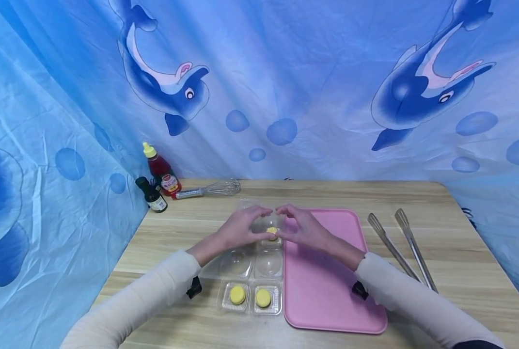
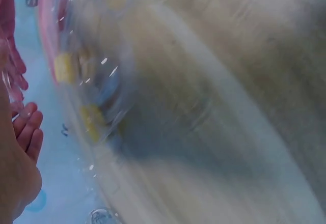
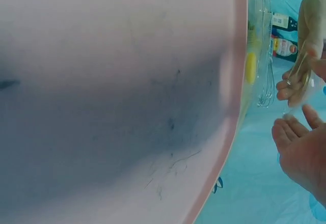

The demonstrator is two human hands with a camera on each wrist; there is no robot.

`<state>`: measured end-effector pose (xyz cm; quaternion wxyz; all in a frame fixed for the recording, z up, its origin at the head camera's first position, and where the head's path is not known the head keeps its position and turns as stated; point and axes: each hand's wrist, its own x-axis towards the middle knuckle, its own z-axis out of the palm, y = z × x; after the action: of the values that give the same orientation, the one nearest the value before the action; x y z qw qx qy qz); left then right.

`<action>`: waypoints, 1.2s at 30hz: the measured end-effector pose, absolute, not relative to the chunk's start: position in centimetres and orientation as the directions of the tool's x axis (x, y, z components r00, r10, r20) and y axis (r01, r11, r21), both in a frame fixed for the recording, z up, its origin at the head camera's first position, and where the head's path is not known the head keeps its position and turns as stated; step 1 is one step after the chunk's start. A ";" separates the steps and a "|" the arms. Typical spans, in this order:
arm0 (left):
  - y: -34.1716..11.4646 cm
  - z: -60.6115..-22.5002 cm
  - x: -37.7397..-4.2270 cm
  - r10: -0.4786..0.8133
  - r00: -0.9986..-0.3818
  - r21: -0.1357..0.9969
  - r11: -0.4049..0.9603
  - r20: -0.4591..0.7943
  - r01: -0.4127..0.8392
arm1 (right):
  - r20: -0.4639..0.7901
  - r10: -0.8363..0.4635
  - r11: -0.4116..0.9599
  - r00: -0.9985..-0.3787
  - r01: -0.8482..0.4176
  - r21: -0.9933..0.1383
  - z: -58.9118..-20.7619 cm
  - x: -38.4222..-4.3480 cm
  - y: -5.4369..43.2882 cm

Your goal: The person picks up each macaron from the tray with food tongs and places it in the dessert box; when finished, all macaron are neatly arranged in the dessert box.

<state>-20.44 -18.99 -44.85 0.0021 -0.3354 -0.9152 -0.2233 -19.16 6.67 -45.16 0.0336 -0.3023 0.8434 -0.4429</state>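
Observation:
My left hand (image 1: 242,225) and right hand (image 1: 305,228) face each other above the clear boxes, thumbs and fingers curved. Between them, a clear plastic lid (image 3: 305,84) shows in the right wrist view, pinched by the fingertips of both hands; its outline is hard to make out. Beneath the hands, a yellow macaron (image 1: 272,233) shows in a clear box, partly covered. Nearer the front edge lie two open clear boxes, with a yellow macaron (image 1: 237,294) in the left one and another macaron (image 1: 263,298) in the right one. Their domed lids (image 1: 268,262) lie folded back behind them.
A pink tray (image 1: 329,291) lies right of the boxes, under my right forearm. Metal tongs (image 1: 409,247) rest farther right. At the back left are a whisk (image 1: 209,189), a red sauce bottle (image 1: 163,172) and a small dark bottle (image 1: 151,195). A blue dolphin-print curtain surrounds the table.

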 end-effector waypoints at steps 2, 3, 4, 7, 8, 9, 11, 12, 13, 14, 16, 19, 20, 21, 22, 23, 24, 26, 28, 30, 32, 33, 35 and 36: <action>-18.9 -45.0 -20.2 0.618 -0.774 0.400 0.680 0.138 0.614 | 0.198 -0.548 0.444 -0.813 -0.483 -0.755 -45.3 -19.2 6.7; -19.0 -45.1 -20.1 0.622 -0.773 0.405 0.678 0.129 0.613 | 0.197 -0.551 0.452 -0.811 -0.488 -0.746 -45.4 -19.3 6.6; -19.1 -45.2 -20.0 0.629 -0.768 0.411 0.672 0.120 0.616 | 0.197 -0.554 0.457 -0.809 -0.494 -0.740 -45.5 -19.3 6.6; -19.4 -45.3 -19.9 0.658 -0.747 0.405 0.660 0.094 0.632 | 0.189 -0.565 0.476 -0.803 -0.505 -0.720 -45.8 -19.3 6.6; -19.6 -45.4 -19.9 0.667 -0.739 0.389 0.660 0.088 0.642 | 0.188 -0.568 0.484 -0.801 -0.510 -0.711 -45.9 -19.3 6.5; -19.7 -45.4 -19.9 0.677 -0.731 0.372 0.659 0.086 0.654 | 0.190 -0.572 0.488 -0.798 -0.517 -0.704 -46.1 -19.3 6.5; -19.9 -45.5 -20.0 0.690 -0.720 0.320 0.666 0.079 0.673 | 0.186 -0.575 0.499 -0.797 -0.522 -0.692 -46.3 -19.3 6.4; -19.9 -45.6 -20.1 0.696 -0.714 0.291 0.669 0.077 0.684 | 0.187 -0.578 0.503 -0.794 -0.527 -0.685 -46.4 -19.3 6.4; -19.9 -45.6 -20.1 0.702 -0.708 0.271 0.669 0.075 0.692 | 0.185 -0.579 0.509 -0.794 -0.529 -0.679 -46.5 -19.2 6.3; -19.9 -45.7 -20.1 0.707 -0.704 0.253 0.670 0.071 0.698 | 0.186 -0.581 0.516 -0.793 -0.535 -0.669 -46.6 -19.2 6.3; -20.0 -45.7 -20.1 0.714 -0.697 0.226 0.669 0.068 0.708 | 0.184 -0.582 0.529 -0.792 -0.540 -0.655 -46.8 -19.2 6.1; -20.0 -45.7 -20.1 0.720 -0.692 0.206 0.670 0.056 0.713 | 0.181 -0.582 0.546 -0.793 -0.546 -0.635 -47.0 -19.1 5.9; -20.0 -45.7 -20.0 0.719 -0.693 0.199 0.673 0.050 0.713 | 0.178 -0.583 0.548 -0.792 -0.546 -0.633 -47.1 -19.2 5.8; -20.0 -45.7 -20.0 0.718 -0.694 0.194 0.676 0.044 0.711 | 0.175 -0.582 0.552 -0.794 -0.544 -0.632 -47.2 -19.2 5.8; -20.0 -45.7 -20.0 0.716 -0.698 0.188 0.681 0.034 0.708 | 0.169 -0.582 0.557 -0.796 -0.541 -0.630 -47.2 -19.2 5.7; -20.0 -45.7 -20.0 0.714 -0.700 0.182 0.685 0.024 0.705 | 0.166 -0.584 0.561 -0.795 -0.543 -0.625 -47.2 -19.2 5.7; -19.9 -45.7 -20.0 0.714 -0.699 0.178 0.686 0.017 0.705 | 0.161 -0.585 0.565 -0.795 -0.542 -0.622 -47.2 -19.1 5.6; -19.9 -45.7 -20.0 0.718 -0.696 0.171 0.684 0.010 0.709 | 0.155 -0.588 0.569 -0.794 -0.542 -0.619 -47.2 -19.1 5.6; -19.9 -45.7 -20.0 0.722 -0.692 0.167 0.681 0.008 0.713 | 0.154 -0.588 0.575 -0.794 -0.544 -0.611 -47.2 -19.0 5.6; -19.9 -45.7 -20.0 0.728 -0.685 0.167 0.674 0.014 0.720 | 0.148 -0.585 0.579 -0.798 -0.538 -0.612 -47.1 -19.0 5.6; -19.9 -45.7 -20.1 0.732 -0.681 0.165 0.670 0.016 0.724 | 0.142 -0.583 0.586 -0.800 -0.535 -0.609 -47.0 -18.9 5.5; -19.8 -45.7 -20.1 0.734 -0.679 0.163 0.668 0.016 0.726 | 0.140 -0.581 0.590 -0.802 -0.533 -0.606 -47.0 -18.9 5.5; -19.8 -45.7 -20.1 0.737 -0.675 0.166 0.664 0.018 0.729 | 0.132 -0.577 0.597 -0.806 -0.527 -0.604 -47.0 -18.9 5.4; -19.8 -45.7 -20.1 0.738 -0.674 0.165 0.663 0.018 0.730 | 0.129 -0.575 0.603 -0.808 -0.525 -0.601 -47.0 -19.0 5.4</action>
<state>-20.14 -19.83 -45.66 -0.0253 -0.4029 -0.9114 -0.0795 -18.98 5.40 -47.01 0.0389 -0.3074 0.8943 -0.3228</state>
